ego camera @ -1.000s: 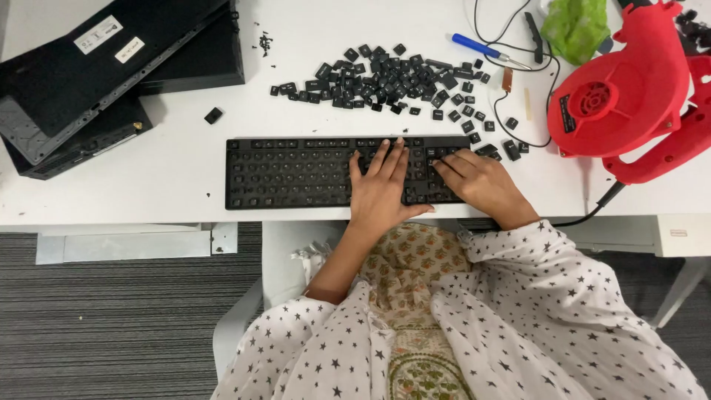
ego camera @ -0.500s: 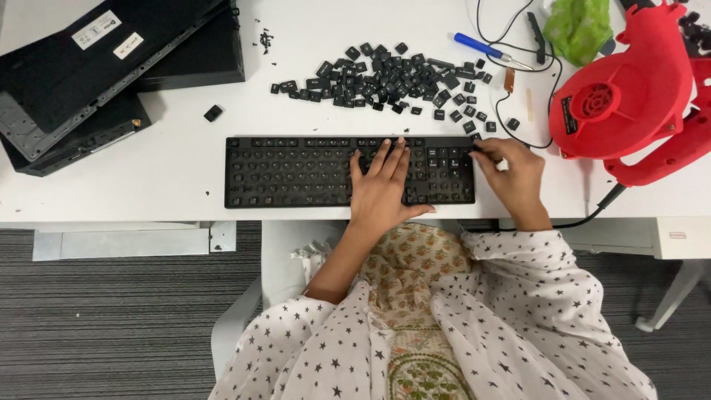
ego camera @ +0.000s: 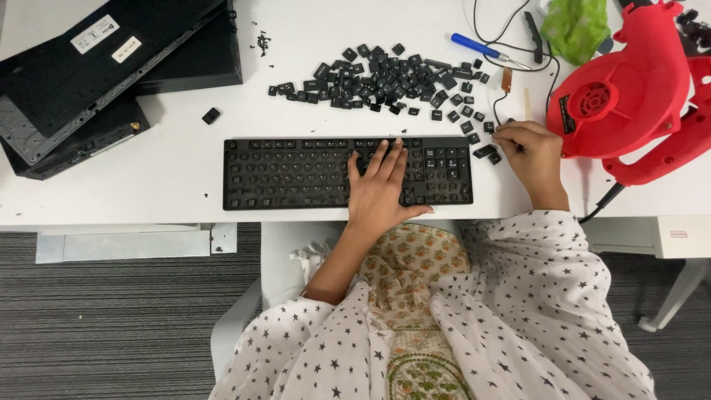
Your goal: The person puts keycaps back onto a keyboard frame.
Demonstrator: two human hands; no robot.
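Head view: the left hand (ego camera: 381, 189) lies flat on the keyboard (ego camera: 296, 174), fingers spread and open, palm at the front edge of the board, pressing on its right half and gripping nothing. That is where it lay a second ago and half a second ago; it has not shifted.

The right hand (ego camera: 535, 152) is what changed. A second ago it rested on the right end of the keyboard, beside the left hand. Half a second ago it had lifted off toward the board's right edge. Now it is off the board altogether, on the bare desk (ego camera: 170, 170) just past the keyboard's right end, fingertips curled together at the loose keycaps (ego camera: 485, 152) lying there. Whether a cap is pinched between them I cannot tell; the fingers hide it.

My reading: one cap has been seated and the hand has gone for another, while the left hand steadies the board.

The keyboard lies along the front edge of the desk, near its middle. The main keycap pile (ego camera: 385, 78) sits behind it, toward the back edge. A blue screwdriver (ego camera: 478, 48) lies right of the pile near the back edge, a red blower (ego camera: 629, 96) fills the right side, and black panels (ego camera: 111, 67) are stacked at the back left corner.
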